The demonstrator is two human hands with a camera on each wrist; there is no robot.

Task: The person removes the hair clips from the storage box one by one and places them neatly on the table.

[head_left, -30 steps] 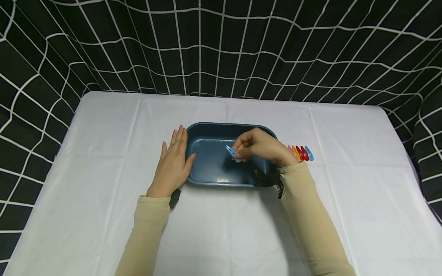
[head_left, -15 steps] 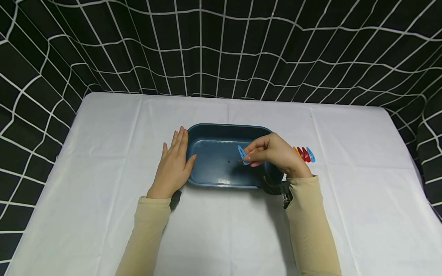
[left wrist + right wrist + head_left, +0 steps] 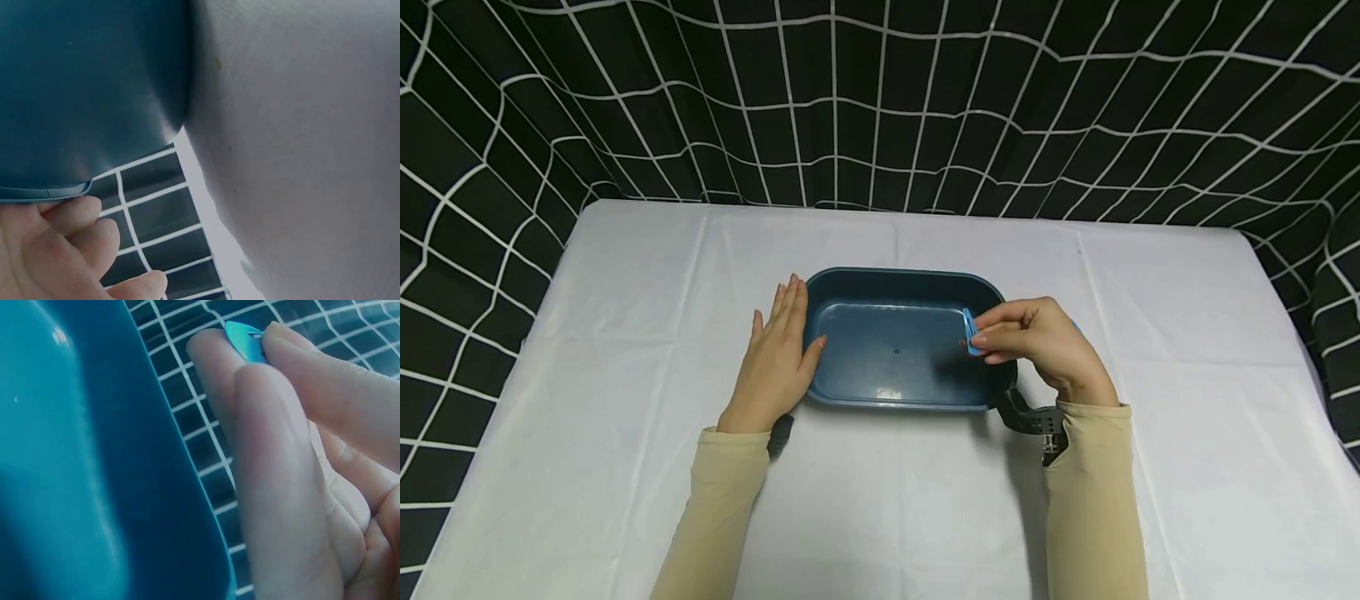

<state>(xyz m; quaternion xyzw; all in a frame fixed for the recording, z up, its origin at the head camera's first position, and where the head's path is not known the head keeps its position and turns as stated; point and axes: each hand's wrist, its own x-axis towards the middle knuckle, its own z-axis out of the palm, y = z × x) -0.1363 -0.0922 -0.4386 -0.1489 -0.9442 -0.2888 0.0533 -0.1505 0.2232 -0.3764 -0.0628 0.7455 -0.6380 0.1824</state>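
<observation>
My right hand (image 3: 1047, 343) pinches a blue snap hair clip (image 3: 971, 332) between thumb and fingertips, over the right end of a dark blue plastic basin (image 3: 880, 398). In the right wrist view the clip (image 3: 245, 341) shows at the fingertips, with the basin's side wall (image 3: 156, 487) to the left. My left hand (image 3: 777, 358) lies with straight fingers along the basin's left rim. From the left wrist, those fingers (image 3: 75, 240) appear just under the rim, beside the outer wall (image 3: 94, 94). Inside the basin only its bare bottom shows.
The basin stands on a table with a white cloth (image 3: 625, 417). A black curtain behind a white net (image 3: 880, 100) encloses the far edge and sides. A sliver of another blue clip (image 3: 1075, 326) peeks out behind my right hand, which hides the rest of that row.
My right hand has carried the blue clip rightward, from over the basin's middle to its right end, and now covers the row of coloured clips. My left hand has stayed in place.
</observation>
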